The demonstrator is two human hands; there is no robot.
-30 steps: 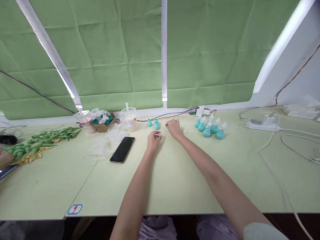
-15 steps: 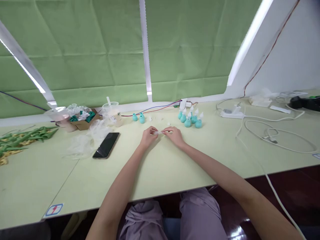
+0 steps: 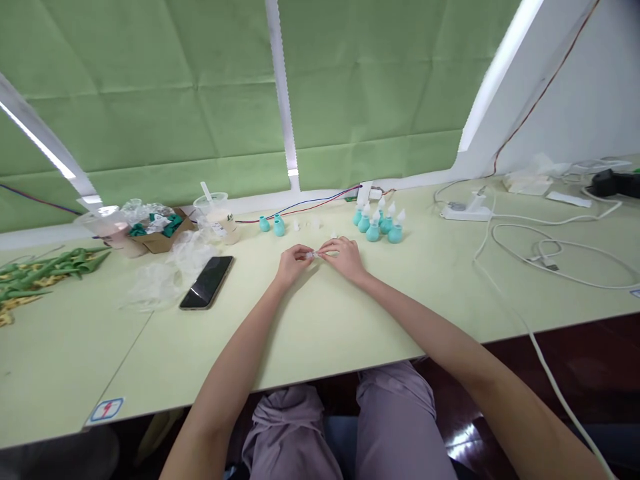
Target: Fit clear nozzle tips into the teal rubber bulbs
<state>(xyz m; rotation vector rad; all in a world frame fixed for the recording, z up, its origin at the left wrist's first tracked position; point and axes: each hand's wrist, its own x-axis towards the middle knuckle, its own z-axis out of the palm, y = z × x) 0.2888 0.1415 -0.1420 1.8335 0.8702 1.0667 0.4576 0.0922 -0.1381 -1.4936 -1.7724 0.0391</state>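
A small translucent plastic piece (image 3: 311, 255) is pinched between the fingertips of both hands, above the table. My left hand (image 3: 294, 264) grips it from the left, and my right hand (image 3: 344, 257) closes on its right end. Its exact shape is too small to make out. Beyond my hands lie a few tiny white and clear parts (image 3: 315, 225). Two teal squeeze bulbs without tips (image 3: 279, 225) stand behind my left hand. To the right is a cluster of several teal bulbs with white pointed tips (image 3: 373, 231), standing upright.
Left of my arms lie a black phone (image 3: 207, 283) and crumpled clear plastic bags (image 3: 157, 283). Drink cups (image 3: 225, 223) and a small cardboard box (image 3: 173, 241) stand behind them. A power strip (image 3: 467, 212) and white cables (image 3: 575, 243) spread on the right.
The camera view has shifted slightly, so the scene sits higher in the picture. Both hands still hold the small piece together, with the right fingers now closer to the left ones.
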